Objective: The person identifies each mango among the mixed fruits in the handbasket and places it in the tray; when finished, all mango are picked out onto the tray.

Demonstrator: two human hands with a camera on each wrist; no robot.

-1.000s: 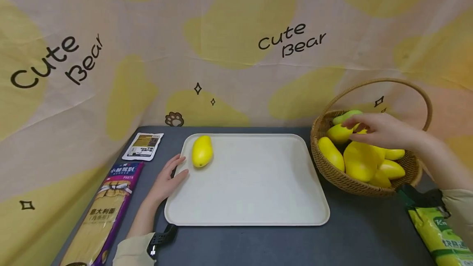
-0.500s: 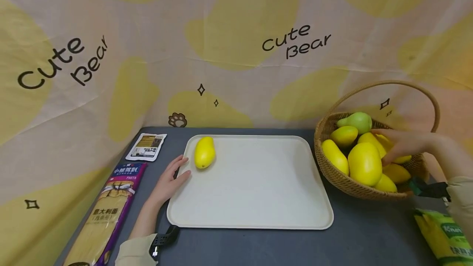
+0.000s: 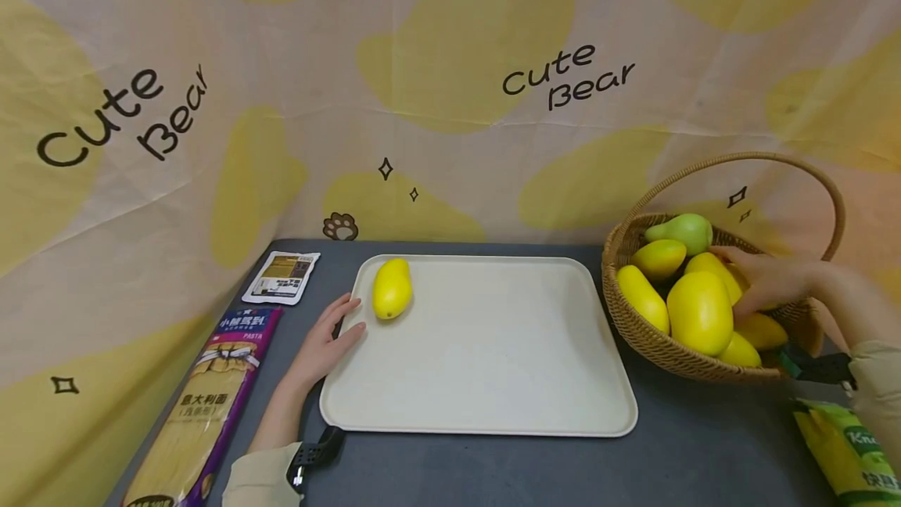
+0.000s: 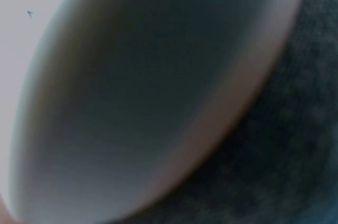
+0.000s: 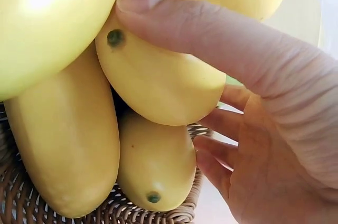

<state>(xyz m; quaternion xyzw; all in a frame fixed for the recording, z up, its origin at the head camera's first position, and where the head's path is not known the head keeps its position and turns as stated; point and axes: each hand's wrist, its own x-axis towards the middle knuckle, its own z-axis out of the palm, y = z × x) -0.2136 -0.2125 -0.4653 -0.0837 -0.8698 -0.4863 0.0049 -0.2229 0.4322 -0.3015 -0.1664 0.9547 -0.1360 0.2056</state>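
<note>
In the head view, my right hand (image 3: 781, 280) reaches into a wicker basket (image 3: 662, 354) of yellow mangoes at the right. The right wrist view shows its thumb across a mango (image 5: 163, 81), with the fingers curled around the far side. A larger mango (image 3: 700, 313) and a green pear (image 3: 690, 233) lie in the same basket. My left hand (image 3: 324, 346) rests at the left rim of a white tray (image 3: 486, 350), fingers extended. One mango (image 3: 392, 289) lies on that tray near its far left corner. Blurred dark shapes fill the left wrist view.
Left of the tray lie a pasta packet (image 3: 204, 405) and a small white-edged pouch (image 3: 281, 278). A green-yellow Knorr packet (image 3: 848, 444) is at the lower right. The basket's tall handle (image 3: 756, 156) arches over the fruit. A patterned cloth (image 3: 450, 100) hangs behind the table.
My right hand has come down from above the basket to the mangoes at its right side, uncovering the pear. The left hand keeps its place by the tray; the head view has shifted slightly.
</note>
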